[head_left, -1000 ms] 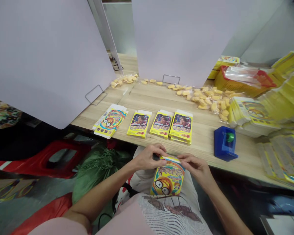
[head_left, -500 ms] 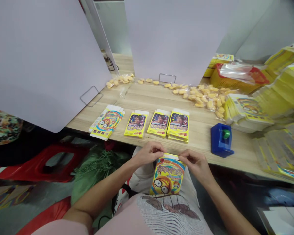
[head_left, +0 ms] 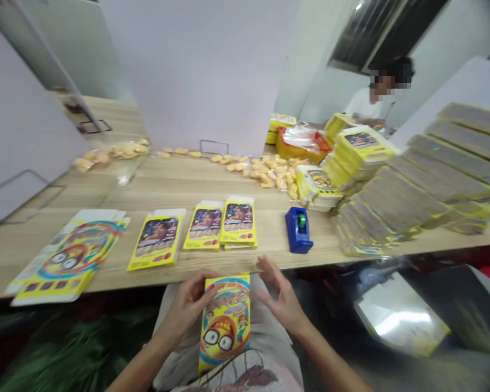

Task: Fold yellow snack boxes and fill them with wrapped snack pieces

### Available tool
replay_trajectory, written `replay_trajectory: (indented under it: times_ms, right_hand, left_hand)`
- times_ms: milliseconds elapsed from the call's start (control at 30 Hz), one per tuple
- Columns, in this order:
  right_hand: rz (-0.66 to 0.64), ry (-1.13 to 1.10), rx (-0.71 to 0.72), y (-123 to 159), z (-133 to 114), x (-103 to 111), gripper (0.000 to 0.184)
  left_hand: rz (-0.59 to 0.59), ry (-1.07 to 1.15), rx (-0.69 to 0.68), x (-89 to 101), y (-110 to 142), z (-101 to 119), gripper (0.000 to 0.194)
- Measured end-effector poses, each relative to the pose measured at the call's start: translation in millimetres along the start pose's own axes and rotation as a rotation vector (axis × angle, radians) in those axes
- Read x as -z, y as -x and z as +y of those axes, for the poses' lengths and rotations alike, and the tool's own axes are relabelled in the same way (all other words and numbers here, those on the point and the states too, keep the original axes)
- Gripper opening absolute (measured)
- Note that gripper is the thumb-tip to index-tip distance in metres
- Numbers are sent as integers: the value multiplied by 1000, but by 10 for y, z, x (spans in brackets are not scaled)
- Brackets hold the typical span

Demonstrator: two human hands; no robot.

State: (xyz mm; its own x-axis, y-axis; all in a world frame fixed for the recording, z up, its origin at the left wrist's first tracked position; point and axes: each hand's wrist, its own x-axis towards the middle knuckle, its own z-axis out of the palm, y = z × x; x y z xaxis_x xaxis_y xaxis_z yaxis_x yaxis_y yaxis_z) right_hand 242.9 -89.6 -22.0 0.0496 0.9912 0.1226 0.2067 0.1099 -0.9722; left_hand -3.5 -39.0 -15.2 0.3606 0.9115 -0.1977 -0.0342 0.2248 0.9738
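Note:
A yellow printed cardboard box [head_left: 225, 326] stands on my lap, just in front of the wooden table's edge [head_left: 167, 277]. My left hand [head_left: 190, 302] cups its left edge. My right hand [head_left: 280, 291] is a little to the right, fingers spread, apart from the box. On the table beyond lie several flat yellow boxes, including a picture-printed one [head_left: 157, 242] and an unfolded one [head_left: 67, 258]. Nearest my right hand stands a blue tape dispenser [head_left: 299, 230].
Loose yellow snack pieces [head_left: 265, 171] lie along the table's back. Tall stacks of flattened boxes [head_left: 392, 207] fill the right side, with a yellow basket [head_left: 302, 144] behind. White partition boards [head_left: 204, 71] rise at the back. A co-worker [head_left: 365, 103] sits beyond them.
The view has swung up and outward, showing more table and the co-worker. My right hand has let go of the box and moved right, and my left hand has slid down its side.

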Motion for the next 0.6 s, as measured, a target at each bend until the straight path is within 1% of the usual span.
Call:
replay_trajectory:
  times_ms: [33,100,133,167,200,233,300,367,467,533,600]
  right_hand:
    - [153,77,22,-80,25,164,58]
    - [520,262,49,-256,87,542,44]
    - [662,335,40,-344,131,726,37]
    - [743,371,13,-429,185,889,34]
    - [769,375,-26,-505,247,1021,34]
    - [757,354,-70,-572,314,1117,34]
    - [707,296,-134,-674,435,1205,35]
    - [727,275,-133,-737,514,1192,35]
    - [824,277,-81,-763,541,1100,34]
    - [905,260,-33,-724,537,1025,33]
    - [951,212,13,-641,556,942,32]
  left_hand:
    - [16,30,20,7,-23,-8,24]
    - [24,63,30,16,-58,-8,28]
    - [23,69,28,16,-69,-3,29]
    - [25,69,23,12,-76,5,29]
    - [34,67,17,5,-80,14,30]
    - [46,64,13,-4,-82,24,31]
    - [73,56,5,-21,-83,46,32]
    - [105,41,-15,-29,-85,69,33]
    - [140,5,-62,-9,-104,95,35]
    - [133,-15,-86,28,-137,107,37]
    - [120,-37,-106,72,-187,123,38]
